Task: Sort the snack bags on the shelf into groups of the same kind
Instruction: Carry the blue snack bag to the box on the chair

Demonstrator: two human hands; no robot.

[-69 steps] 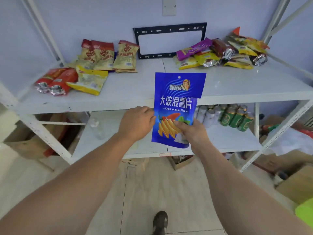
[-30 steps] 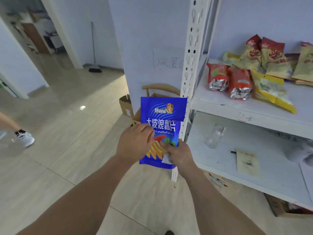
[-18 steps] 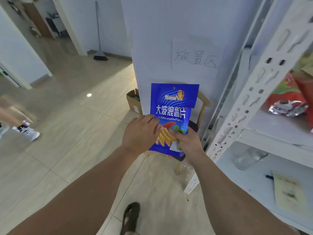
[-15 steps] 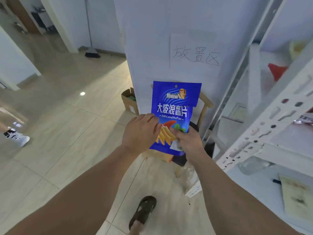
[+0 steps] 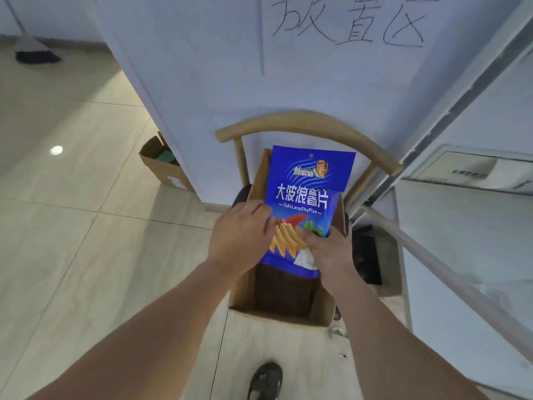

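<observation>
A blue snack bag (image 5: pixel 308 194) with white characters and pictured fries is upright in front of me, above an open cardboard box (image 5: pixel 281 310). My left hand (image 5: pixel 240 236) holds its lower left edge, fingers curled over the front. My right hand (image 5: pixel 328 249) grips its lower right corner, thumb on the front. The shelf with the other snack bags is out of view.
The box stands on a wooden chair (image 5: pixel 305 131) against a white wall with handwritten characters (image 5: pixel 349 21). A white shelf frame (image 5: pixel 432 264) runs down the right. Another cardboard box (image 5: pixel 161 166) sits on the tiled floor to the left. My shoe (image 5: pixel 265 381) is at the bottom.
I have turned left from the shelf and stepped up to the chair. The blue bag, still held in both hands, now hangs over the open box.
</observation>
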